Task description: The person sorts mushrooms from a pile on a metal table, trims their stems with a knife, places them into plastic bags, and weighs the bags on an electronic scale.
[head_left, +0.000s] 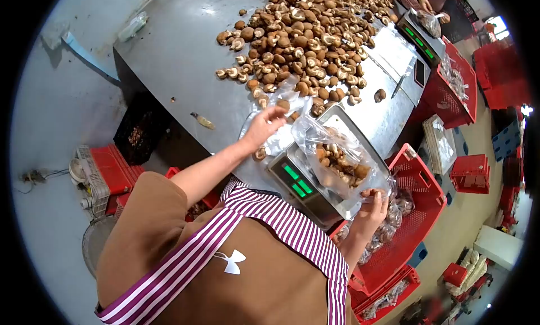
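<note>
A clear plastic bag with brown mushrooms in it lies on the metal pan of a digital scale, whose green digits are lit. My right hand is closed on the near right edge of this bag. On the other side, my left hand reaches over loose clear bags at the edge of the mushroom pile. Its fingers are stretched out beside a single mushroom; I see no firm grip on it.
Beyond the metal table edge, on the right, a red crate holds filled bags. A second scale stands at the far right, near another person's hand. A dark pen and a mushroom scrap lie on the table.
</note>
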A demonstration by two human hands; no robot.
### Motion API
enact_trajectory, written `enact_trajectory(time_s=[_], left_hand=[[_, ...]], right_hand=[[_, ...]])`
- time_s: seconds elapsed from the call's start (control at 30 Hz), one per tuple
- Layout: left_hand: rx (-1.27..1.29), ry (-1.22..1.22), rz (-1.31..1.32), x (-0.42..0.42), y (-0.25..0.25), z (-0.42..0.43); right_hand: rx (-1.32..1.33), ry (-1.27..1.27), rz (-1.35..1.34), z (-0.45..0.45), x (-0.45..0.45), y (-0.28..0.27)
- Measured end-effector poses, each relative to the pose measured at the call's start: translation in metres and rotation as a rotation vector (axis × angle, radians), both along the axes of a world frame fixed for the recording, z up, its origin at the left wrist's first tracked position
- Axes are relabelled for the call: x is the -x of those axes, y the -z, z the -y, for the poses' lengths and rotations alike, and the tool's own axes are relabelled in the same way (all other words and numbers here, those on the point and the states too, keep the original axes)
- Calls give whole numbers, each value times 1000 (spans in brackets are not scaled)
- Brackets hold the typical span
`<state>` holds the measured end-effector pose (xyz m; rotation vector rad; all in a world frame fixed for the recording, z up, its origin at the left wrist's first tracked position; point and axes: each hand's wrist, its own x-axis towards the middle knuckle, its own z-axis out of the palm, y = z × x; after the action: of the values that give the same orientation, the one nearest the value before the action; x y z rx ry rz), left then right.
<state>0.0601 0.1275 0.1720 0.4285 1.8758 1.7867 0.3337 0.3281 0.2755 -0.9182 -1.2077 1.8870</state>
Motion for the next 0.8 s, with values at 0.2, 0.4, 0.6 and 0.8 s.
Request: enact_trajectory(time_s=[0.2,0.4,0.6,0.8], left_hand=[[422,-275,-315,119,48,6],[899,84,-960,168,55,-23],[1084,282,-804,176,44,-29],[1020,337,-772,174,61,-14]], right_hand=[[3,19,-3,2,3,4],[-4,23,18,4,6,6],[-22,31,49,5,8,1],[-23,2,95,3,13,3]])
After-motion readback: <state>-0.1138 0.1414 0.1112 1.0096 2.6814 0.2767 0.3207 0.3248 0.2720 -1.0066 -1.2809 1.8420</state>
